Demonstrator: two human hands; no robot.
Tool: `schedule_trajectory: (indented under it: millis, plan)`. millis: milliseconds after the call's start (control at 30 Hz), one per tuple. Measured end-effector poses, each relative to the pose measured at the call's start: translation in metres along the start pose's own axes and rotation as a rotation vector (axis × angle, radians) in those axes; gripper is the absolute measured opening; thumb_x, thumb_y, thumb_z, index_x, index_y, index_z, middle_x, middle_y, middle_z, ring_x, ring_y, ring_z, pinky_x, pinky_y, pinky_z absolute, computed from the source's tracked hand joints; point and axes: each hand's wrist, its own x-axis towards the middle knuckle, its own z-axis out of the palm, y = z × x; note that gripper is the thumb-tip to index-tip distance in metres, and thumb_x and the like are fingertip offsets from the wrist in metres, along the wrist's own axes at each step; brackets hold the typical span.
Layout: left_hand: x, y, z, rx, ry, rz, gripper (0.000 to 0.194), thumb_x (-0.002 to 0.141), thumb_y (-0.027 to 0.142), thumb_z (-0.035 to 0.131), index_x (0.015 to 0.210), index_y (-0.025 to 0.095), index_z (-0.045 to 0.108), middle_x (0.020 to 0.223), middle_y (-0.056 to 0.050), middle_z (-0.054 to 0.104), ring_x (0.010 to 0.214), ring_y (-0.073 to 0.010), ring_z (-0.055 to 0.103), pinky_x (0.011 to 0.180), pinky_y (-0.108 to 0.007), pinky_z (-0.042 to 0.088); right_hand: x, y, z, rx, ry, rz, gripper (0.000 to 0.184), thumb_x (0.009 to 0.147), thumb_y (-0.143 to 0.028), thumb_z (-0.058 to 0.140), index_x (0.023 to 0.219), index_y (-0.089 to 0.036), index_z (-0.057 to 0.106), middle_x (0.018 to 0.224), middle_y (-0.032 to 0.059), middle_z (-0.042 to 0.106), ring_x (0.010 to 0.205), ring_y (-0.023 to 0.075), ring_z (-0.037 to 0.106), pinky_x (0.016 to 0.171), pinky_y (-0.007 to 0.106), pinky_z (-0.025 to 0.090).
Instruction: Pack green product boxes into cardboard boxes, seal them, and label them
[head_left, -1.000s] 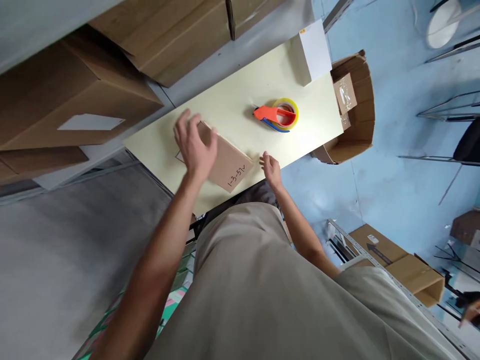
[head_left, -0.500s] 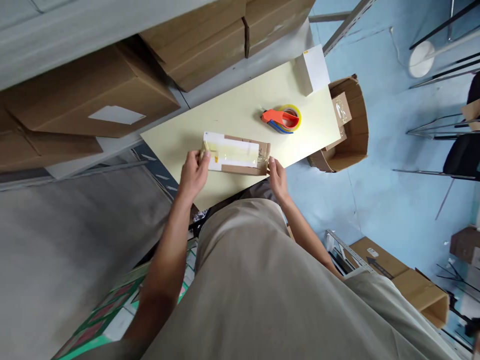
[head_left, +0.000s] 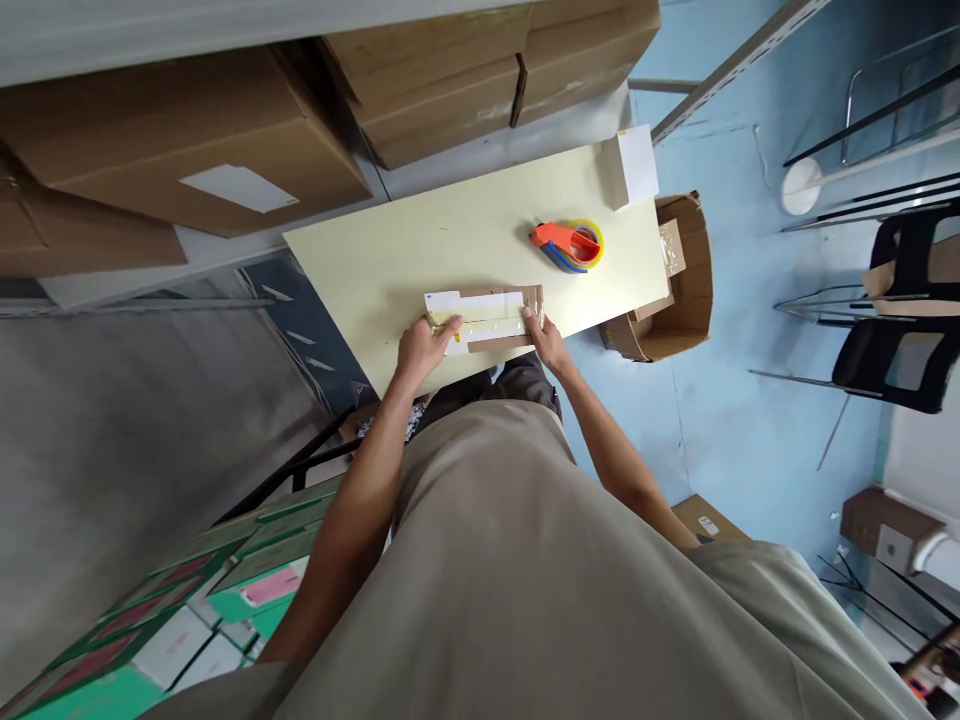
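A flat cardboard package (head_left: 491, 338) with a white sheet and shiny clear tape across its top is at the near side of the cream tabletop (head_left: 420, 240). My left hand (head_left: 425, 345) grips its left end, with the thumb lying on the taped top. At the other end my right hand (head_left: 547, 340) holds it, thumb pressed on the upper face. The fingers beneath are mostly hidden. Farther back on the table lies an orange and blue tape dispenser (head_left: 568, 246) with a yellow-edged roll, touched by neither hand.
A white box (head_left: 631, 168) stands at the table's far right corner. Beyond the right edge, an open carton (head_left: 694, 280) on the floor holds cardboard pieces. Large brown cartons (head_left: 202, 140) line the shelf behind. Green boxes (head_left: 255, 590) are stacked at lower left; black chairs (head_left: 892, 360) stand at right.
My left thumb has moved inward onto the package's top. My right hand has shifted from its lower right corner, and its thumb now presses on the top face. The camera view has turned slightly.
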Motion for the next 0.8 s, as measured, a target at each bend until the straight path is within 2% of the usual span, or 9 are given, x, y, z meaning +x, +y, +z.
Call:
schedule_trajectory:
  millis: [133, 267, 333, 433, 500, 600, 700, 800]
  plan:
    - [-0.003, -0.004, -0.004, 0.006, -0.053, -0.002, 0.058, 0.103, 0.075, 0.058, 0.100, 0.020, 0.077, 0.108, -0.021, 0.086, 0.112, -0.0416, 0.082, 0.094, -0.044, 0.062, 0.002, 0.004, -0.004, 0.020, -0.051, -0.096, 0.073, 0.110, -0.081, 0.039, 0.129, -0.020, 0.074, 0.135, 0.0162, 0.083, 0.133, 0.0360, 0.074, 0.121, 0.049, 0.056]
    - [-0.016, -0.011, -0.011, -0.183, -0.111, 0.115, 0.064, 0.105, 0.073, 0.052, 0.124, 0.016, 0.073, 0.124, -0.020, 0.085, 0.118, -0.0351, 0.081, 0.101, -0.042, 0.064, -0.007, 0.002, -0.014, -0.065, -0.078, -0.114, 0.070, 0.109, -0.080, 0.042, 0.121, -0.020, 0.075, 0.120, 0.0155, 0.085, 0.119, 0.0363, 0.078, 0.114, 0.049, 0.060]
    - [-0.019, -0.016, -0.015, -0.246, -0.094, 0.231, 0.064, 0.104, 0.068, 0.057, 0.139, 0.016, 0.069, 0.137, -0.019, 0.081, 0.128, -0.0330, 0.078, 0.110, -0.042, 0.063, -0.012, 0.001, -0.021, -0.078, -0.104, -0.153, 0.067, 0.109, -0.079, 0.047, 0.122, -0.019, 0.076, 0.116, 0.0135, 0.085, 0.113, 0.0348, 0.078, 0.110, 0.049, 0.063]
    - [-0.017, -0.026, -0.018, -0.204, 0.009, 0.317, 0.063, 0.097, 0.050, 0.074, 0.150, 0.017, 0.065, 0.150, -0.020, 0.074, 0.135, -0.0332, 0.073, 0.117, -0.046, 0.061, -0.011, 0.007, -0.026, -0.036, -0.105, -0.277, 0.059, 0.107, -0.068, 0.056, 0.136, -0.020, 0.075, 0.138, 0.0140, 0.082, 0.124, 0.0342, 0.077, 0.114, 0.052, 0.063]
    - [-0.013, -0.031, -0.013, -0.153, 0.093, 0.259, 0.066, 0.090, 0.032, 0.081, 0.152, 0.016, 0.066, 0.150, -0.021, 0.072, 0.129, -0.0324, 0.075, 0.113, -0.046, 0.064, -0.002, 0.014, -0.023, -0.016, -0.079, -0.318, 0.058, 0.103, -0.058, 0.065, 0.149, -0.023, 0.072, 0.155, 0.0140, 0.075, 0.136, 0.0357, 0.073, 0.118, 0.057, 0.062]
    - [-0.006, -0.037, 0.003, -0.154, 0.096, 0.104, 0.068, 0.087, 0.015, 0.079, 0.154, 0.015, 0.065, 0.144, -0.020, 0.073, 0.111, -0.0283, 0.079, 0.102, -0.042, 0.069, 0.015, 0.028, -0.010, 0.003, -0.081, -0.264, 0.069, 0.094, -0.043, 0.075, 0.160, -0.024, 0.067, 0.152, 0.0126, 0.078, 0.140, 0.0374, 0.073, 0.118, 0.061, 0.063]
    - [-0.005, -0.042, 0.020, -0.216, 0.080, 0.043, 0.077, 0.084, 0.007, 0.080, 0.159, 0.016, 0.062, 0.149, -0.020, 0.072, 0.112, -0.0275, 0.079, 0.102, -0.041, 0.069, 0.028, 0.042, 0.004, 0.043, -0.097, -0.184, 0.075, 0.091, -0.036, 0.076, 0.164, -0.023, 0.064, 0.146, 0.0118, 0.081, 0.133, 0.0363, 0.078, 0.117, 0.060, 0.065]
    - [-0.005, -0.049, 0.029, -0.292, 0.117, 0.030, 0.083, 0.081, 0.008, 0.086, 0.160, 0.017, 0.061, 0.157, -0.021, 0.069, 0.120, -0.0299, 0.078, 0.105, -0.044, 0.068, 0.034, 0.052, 0.014, 0.056, -0.043, -0.163, 0.080, 0.091, -0.034, 0.075, 0.169, -0.020, 0.058, 0.155, 0.0142, 0.076, 0.128, 0.0337, 0.081, 0.114, 0.055, 0.067]
